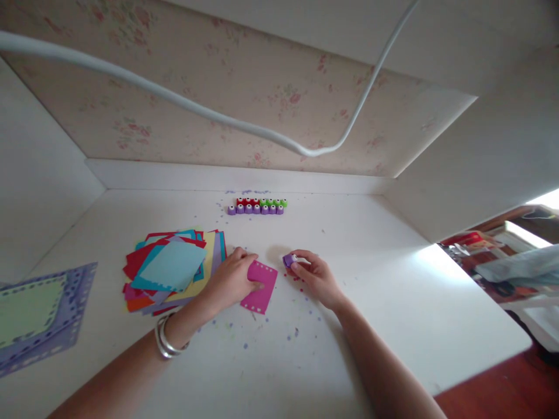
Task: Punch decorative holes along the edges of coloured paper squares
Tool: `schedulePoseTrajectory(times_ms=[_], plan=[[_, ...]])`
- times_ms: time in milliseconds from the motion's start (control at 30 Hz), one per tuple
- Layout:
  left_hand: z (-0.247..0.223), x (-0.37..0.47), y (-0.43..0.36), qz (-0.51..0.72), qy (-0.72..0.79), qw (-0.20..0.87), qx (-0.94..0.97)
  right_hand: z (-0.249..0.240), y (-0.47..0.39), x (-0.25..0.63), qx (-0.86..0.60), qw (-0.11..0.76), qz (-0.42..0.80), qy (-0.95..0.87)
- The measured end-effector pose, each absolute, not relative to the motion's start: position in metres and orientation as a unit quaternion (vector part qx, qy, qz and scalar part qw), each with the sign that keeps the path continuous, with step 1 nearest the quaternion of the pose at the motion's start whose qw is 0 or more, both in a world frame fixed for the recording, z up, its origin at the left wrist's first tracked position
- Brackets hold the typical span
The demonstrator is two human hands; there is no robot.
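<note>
My left hand (233, 278) grips the left side of a magenta paper card (265, 285), its thumb lying on top. Small punched holes run along the card's upper and lower edges. To the right, my right hand (315, 276) is closed around a small purple craft punch (289, 261) with a white top, held a short way from the card's right edge. Small magenta cut-outs (299, 281) lie on the table beneath and beside that hand. The far side of the left fingers is partly hidden.
A stack of coloured papers (174, 265) lies left of my left hand. Punched purple and pale green sheets (41, 314) lie at the far left. Red, green and purple punches (256, 208) stand in rows near the wall. A white cable (244, 125) hangs across the view above.
</note>
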State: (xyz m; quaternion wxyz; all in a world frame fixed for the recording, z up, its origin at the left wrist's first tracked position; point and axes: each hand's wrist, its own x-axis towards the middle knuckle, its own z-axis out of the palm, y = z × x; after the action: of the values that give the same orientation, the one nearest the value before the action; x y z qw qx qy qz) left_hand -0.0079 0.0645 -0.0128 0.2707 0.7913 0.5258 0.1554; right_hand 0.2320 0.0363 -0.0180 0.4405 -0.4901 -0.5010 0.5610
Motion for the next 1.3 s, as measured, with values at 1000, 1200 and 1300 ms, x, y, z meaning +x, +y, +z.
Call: schedulePoseTrajectory(times_ms=[1000, 1200, 1300], plan=[[-0.01, 0.01, 0.064, 0.353, 0.528, 0.567, 0.525, -0.024, 0.036, 0.232, -0.469, 0.439, 0.565, -0.517], [-0.013, 0.009, 0.064, 0.353, 0.538, 0.542, 0.54, -0.022, 0.036, 0.231, -0.484, 0.439, 0.537, -0.533], [-0.014, 0.008, 0.064, 0.353, 0.531, 0.541, 0.548, -0.023, 0.037, 0.231, -0.487, 0.441, 0.525, -0.541]])
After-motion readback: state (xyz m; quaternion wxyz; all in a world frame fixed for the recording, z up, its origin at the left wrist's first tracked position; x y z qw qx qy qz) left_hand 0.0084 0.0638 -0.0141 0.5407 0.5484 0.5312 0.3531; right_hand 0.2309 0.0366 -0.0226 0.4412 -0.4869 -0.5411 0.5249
